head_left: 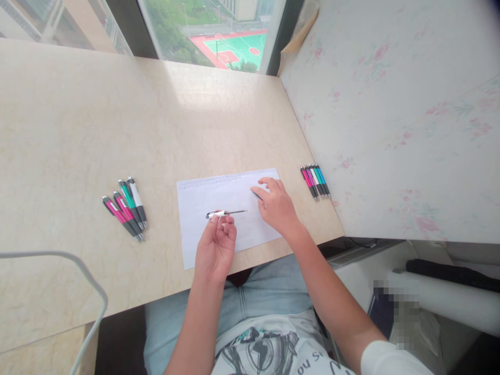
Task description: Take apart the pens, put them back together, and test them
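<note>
My left hand (217, 244) pinches the white upper barrel (219, 214) of a ballpoint pen above a sheet of paper (195, 242). A thin dark refill (236, 212) sticks out of this barrel towards the right, bare of any front part. My right hand (275, 204) is to the right of the refill tip, over the paper's right side. A small dark pen piece (257, 195) shows at its thumb, mostly hidden by the hand; it looks like the grip section. The hands are apart. Faint handwriting runs along the top edge of the paper.
Several pens (127, 211) in pink, green and white lie in a loose group on the left of the table (97, 120). A tidy row of coloured pens (315, 182) lies by the right wall. A grey cable (84, 268) curves over the lower left.
</note>
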`<state>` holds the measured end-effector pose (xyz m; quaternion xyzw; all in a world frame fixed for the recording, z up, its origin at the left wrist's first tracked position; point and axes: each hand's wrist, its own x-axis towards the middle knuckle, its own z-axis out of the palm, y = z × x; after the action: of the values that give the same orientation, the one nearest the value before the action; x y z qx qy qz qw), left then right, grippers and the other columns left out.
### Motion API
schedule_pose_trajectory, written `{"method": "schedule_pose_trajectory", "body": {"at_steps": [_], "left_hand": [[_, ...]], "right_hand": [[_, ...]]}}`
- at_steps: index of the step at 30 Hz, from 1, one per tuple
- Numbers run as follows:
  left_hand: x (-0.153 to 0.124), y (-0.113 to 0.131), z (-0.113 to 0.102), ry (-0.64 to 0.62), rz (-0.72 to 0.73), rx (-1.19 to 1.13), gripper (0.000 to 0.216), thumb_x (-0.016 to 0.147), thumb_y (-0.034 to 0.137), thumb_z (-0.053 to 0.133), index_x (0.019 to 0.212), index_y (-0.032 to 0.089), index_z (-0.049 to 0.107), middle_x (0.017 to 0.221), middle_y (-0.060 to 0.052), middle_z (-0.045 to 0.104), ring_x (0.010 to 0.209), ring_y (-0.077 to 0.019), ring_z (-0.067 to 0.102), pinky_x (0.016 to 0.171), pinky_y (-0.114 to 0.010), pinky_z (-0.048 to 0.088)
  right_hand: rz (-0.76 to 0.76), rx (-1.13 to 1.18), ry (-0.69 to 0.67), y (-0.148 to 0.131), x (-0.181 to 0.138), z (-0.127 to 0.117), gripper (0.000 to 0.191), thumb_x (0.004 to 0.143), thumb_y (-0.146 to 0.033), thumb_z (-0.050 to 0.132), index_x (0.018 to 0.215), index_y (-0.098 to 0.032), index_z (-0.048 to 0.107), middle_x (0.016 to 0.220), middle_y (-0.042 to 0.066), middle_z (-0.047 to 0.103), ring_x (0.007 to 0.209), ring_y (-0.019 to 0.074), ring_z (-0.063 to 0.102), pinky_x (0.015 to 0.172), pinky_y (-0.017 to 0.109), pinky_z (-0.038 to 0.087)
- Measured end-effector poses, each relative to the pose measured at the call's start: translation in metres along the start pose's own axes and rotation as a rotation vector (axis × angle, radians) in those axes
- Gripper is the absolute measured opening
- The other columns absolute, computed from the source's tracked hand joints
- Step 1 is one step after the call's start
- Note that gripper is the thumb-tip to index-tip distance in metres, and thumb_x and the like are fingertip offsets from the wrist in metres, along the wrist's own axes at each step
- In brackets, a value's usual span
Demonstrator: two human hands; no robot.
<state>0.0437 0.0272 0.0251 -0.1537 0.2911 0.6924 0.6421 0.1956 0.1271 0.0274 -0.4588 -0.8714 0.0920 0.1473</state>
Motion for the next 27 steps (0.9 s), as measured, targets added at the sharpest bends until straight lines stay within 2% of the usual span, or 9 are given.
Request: {"method": "schedule_pose_trajectory", "body": {"at_steps": [6, 15, 19, 22, 25, 27], "left_hand": [[0.002, 0.000, -0.001, 0.012, 0.039, 0.045, 0.005, 0.086, 0.012, 0.061, 0.086, 0.014, 0.065, 0.083, -0.004, 0.065, 0.080, -0.0090, 0.064, 0.066, -0.014, 0.055], [0.003, -0.001, -0.003, 0.013, 0.060, 0.070, 0.004, 0.084, 0.014, 0.064, 0.087, 0.014, 0.067, 0.082, -0.004, 0.066, 0.079, -0.0093, 0.064, 0.066, -0.015, 0.054], [0.003, -0.002, -0.004, 0.020, 0.080, 0.089, 0.004, 0.084, 0.015, 0.065, 0.086, 0.013, 0.068, 0.082, -0.004, 0.066, 0.078, -0.0094, 0.065, 0.066, -0.015, 0.054], [0.003, -0.003, -0.004, 0.002, 0.103, 0.117, 0.006, 0.082, 0.016, 0.068, 0.087, 0.013, 0.069, 0.081, -0.003, 0.066, 0.078, -0.0090, 0.065, 0.067, -0.014, 0.054], [0.004, -0.006, -0.005, -0.013, 0.121, 0.144, 0.008, 0.080, 0.017, 0.070, 0.088, 0.013, 0.069, 0.082, -0.003, 0.067, 0.078, -0.0088, 0.065, 0.068, -0.014, 0.054], [0.004, -0.008, -0.006, -0.013, 0.127, 0.157, 0.009, 0.080, 0.017, 0.071, 0.088, 0.013, 0.070, 0.082, -0.003, 0.067, 0.078, -0.0089, 0.065, 0.068, -0.014, 0.054]], "right_hand": [[-0.105, -0.147, -0.081, 0.004, 0.017, 0.001, 0.029, 0.084, -0.005, 0.051, 0.098, -0.020, 0.071, 0.123, 0.013, 0.058, 0.111, 0.0298, 0.046, 0.079, 0.041, 0.049], [-0.097, -0.072, -0.045, 0.012, 0.018, 0.011, 0.023, 0.091, -0.010, 0.051, 0.087, -0.019, 0.072, 0.113, 0.012, 0.062, 0.108, 0.0271, 0.047, 0.084, 0.040, 0.047], [-0.084, -0.020, -0.026, 0.010, 0.017, 0.009, 0.020, 0.092, -0.012, 0.052, 0.087, -0.019, 0.071, 0.110, 0.011, 0.063, 0.107, 0.0261, 0.048, 0.084, 0.039, 0.047], [-0.058, 0.079, -0.009, 0.009, 0.011, 0.005, 0.019, 0.094, -0.014, 0.050, 0.091, -0.020, 0.068, 0.098, 0.009, 0.067, 0.097, 0.0239, 0.053, 0.083, 0.037, 0.047], [-0.017, 0.152, 0.056, 0.013, 0.002, 0.005, 0.017, 0.094, -0.015, 0.048, 0.094, -0.019, 0.065, 0.089, 0.006, 0.067, 0.087, 0.0222, 0.056, 0.082, 0.036, 0.047], [0.010, 0.173, 0.117, 0.015, -0.007, 0.007, 0.018, 0.094, -0.014, 0.047, 0.097, -0.019, 0.064, 0.091, 0.007, 0.066, 0.088, 0.0225, 0.058, 0.083, 0.037, 0.048]]}}
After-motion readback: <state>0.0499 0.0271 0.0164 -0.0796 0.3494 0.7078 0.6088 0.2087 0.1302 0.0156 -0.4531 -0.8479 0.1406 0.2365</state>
